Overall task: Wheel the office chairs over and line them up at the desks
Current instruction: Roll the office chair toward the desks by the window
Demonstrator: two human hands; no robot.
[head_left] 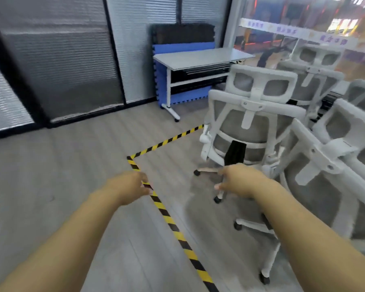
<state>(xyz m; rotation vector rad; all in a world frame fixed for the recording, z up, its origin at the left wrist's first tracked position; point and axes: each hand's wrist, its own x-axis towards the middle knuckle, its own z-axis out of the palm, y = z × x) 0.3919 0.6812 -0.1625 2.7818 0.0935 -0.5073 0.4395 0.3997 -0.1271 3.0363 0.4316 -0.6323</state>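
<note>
Several white-framed office chairs with grey mesh backs crowd the right side. The nearest full one (255, 123) shows its back to me, and another chair (325, 171) leans in at the right edge. A white desk on castors (198, 57) stands against the far wall. My left hand (129, 186) reaches forward over the floor, fingers loose, holding nothing. My right hand (240, 182) stretches toward the nearest chair's base, fingers spread, touching nothing that I can see.
Yellow-and-black hazard tape (167, 218) marks a corner on the grey wood floor, running from the chairs toward me. Blue and black foam mats (183, 39) lean behind the desk. Glass partitions with blinds (61, 60) line the left and back. Open floor lies to the left.
</note>
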